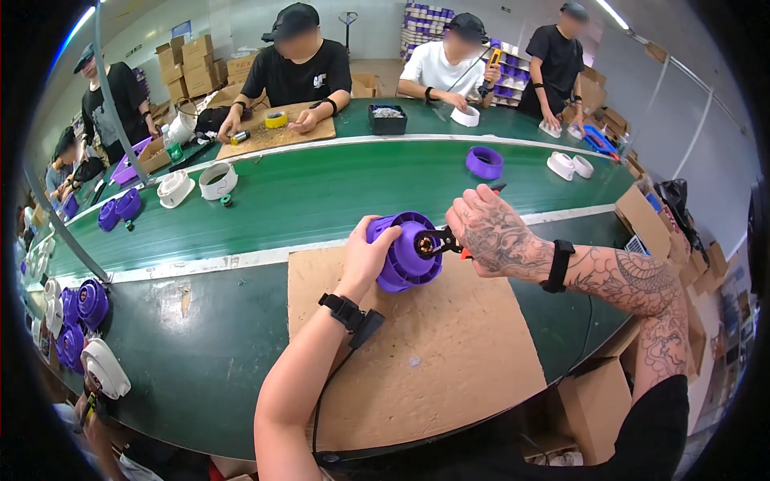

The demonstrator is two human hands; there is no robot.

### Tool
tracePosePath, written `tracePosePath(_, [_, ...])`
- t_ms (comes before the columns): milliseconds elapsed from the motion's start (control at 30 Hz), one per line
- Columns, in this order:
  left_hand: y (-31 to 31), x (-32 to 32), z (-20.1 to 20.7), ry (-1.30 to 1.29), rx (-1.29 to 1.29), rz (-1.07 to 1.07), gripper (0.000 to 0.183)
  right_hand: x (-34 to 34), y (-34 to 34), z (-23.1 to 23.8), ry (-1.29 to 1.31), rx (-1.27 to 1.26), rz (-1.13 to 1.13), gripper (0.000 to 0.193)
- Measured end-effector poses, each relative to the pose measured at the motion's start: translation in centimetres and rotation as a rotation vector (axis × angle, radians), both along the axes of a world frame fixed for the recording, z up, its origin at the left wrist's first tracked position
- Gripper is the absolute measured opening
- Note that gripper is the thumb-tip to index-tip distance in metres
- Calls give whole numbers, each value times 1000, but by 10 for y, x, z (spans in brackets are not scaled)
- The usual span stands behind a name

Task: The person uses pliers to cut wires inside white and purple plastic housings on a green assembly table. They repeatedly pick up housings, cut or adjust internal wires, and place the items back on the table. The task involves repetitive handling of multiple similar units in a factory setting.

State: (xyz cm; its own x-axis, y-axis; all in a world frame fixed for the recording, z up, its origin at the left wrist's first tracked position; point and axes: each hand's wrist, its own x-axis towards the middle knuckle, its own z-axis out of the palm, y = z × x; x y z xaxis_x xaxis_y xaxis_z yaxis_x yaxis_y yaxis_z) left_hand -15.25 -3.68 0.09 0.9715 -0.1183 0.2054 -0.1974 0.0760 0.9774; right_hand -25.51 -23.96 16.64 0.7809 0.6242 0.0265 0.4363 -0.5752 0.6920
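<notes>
A purple round plastic housing [401, 255] with a ribbed rim is tilted up above the cardboard sheet [425, 377]. Its side is gripped by my left hand [366, 255], thumb on the near rim and fingers mostly hidden behind. My right hand [496, 231] is wrapped round a pair of pliers [438, 242] with a black head and orange-and-black handles. The pliers' jaws are at the small copper-coloured part in the middle of the housing; whether they grip it I cannot tell.
Beyond the cardboard runs a green conveyor belt [305, 224] carrying white rings [217, 181] and a purple ring [484, 163]. Purple housings [92, 305] are stacked at the left beside a white one [105, 369]. Co-workers sit across the belt. An open carton [597, 405] stands at lower right.
</notes>
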Motion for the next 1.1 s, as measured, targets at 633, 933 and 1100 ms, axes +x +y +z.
tracePosePath(633, [1,-10,17,-54,97,86,44,-2,-1,5,55,89,13,43])
tracePosePath(933, [-1,-13,19,-69,76,58,41,-6,5,7,68,23,-46,50])
tracePosePath(1100, [2,-13,22,-58,78,52,46,-8,7,7,135,34,-133,48])
